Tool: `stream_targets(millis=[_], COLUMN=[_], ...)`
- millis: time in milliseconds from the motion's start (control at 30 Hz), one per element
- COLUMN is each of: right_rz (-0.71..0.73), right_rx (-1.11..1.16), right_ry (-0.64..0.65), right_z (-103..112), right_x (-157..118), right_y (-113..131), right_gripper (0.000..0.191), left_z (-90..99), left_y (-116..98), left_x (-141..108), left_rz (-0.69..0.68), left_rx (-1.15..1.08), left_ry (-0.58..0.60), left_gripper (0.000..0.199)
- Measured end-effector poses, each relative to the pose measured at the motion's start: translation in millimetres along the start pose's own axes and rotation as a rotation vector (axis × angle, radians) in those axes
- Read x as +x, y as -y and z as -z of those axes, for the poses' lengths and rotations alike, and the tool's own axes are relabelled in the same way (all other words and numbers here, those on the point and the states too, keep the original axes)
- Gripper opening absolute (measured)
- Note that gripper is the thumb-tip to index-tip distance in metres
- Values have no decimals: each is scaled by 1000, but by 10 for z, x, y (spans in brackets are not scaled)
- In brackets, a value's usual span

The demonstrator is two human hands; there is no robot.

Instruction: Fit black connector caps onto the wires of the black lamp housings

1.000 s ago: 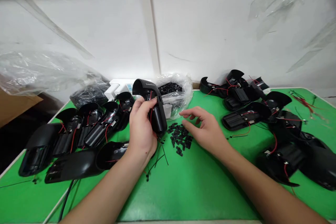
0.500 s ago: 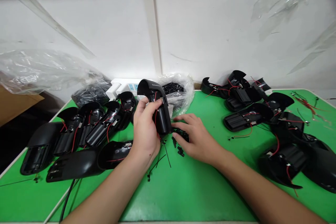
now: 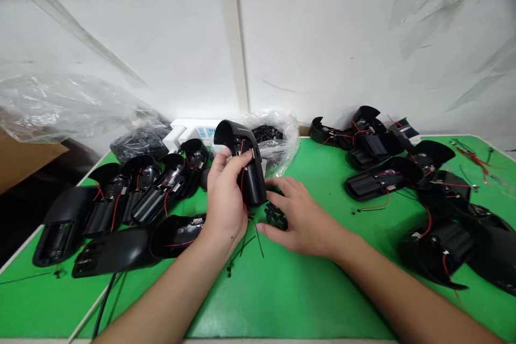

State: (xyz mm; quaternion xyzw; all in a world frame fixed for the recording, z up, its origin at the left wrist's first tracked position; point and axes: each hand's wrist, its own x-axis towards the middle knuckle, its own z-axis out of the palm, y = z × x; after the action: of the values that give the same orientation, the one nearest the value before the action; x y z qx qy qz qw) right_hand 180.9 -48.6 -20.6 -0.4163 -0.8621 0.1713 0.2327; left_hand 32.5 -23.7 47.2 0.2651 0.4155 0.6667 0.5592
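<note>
Power strip (image 3: 192, 131) against white wall (image 3: 322, 37)

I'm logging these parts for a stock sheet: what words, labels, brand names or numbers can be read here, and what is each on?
Pale lettering on top of the black plastic housing in the left hand: too small and blurred to read.
Blue patch on the white power strip: any marking is too small to read.
Nothing else shows readable text.

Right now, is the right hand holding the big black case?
No, the right hand is over the pile of small black pieces, and the left hand holds the black case.
</note>
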Motion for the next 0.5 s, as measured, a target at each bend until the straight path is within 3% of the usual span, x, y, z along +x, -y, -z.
stream_targets(millis=[167,500], right_rz=[28,81], right_rx=[-52,-65], right_ry=[15,-39], right_z=[-30,-88], right_x=[-8,75], right_y=[27,-55], right_gripper=[64,32], left_z=[8,0], left_y=[4,11], left_x=[-5,-17], left_rz=[9,14], left_rx=[-22,31], left_ry=[-1,-7], left_gripper=[33,31])
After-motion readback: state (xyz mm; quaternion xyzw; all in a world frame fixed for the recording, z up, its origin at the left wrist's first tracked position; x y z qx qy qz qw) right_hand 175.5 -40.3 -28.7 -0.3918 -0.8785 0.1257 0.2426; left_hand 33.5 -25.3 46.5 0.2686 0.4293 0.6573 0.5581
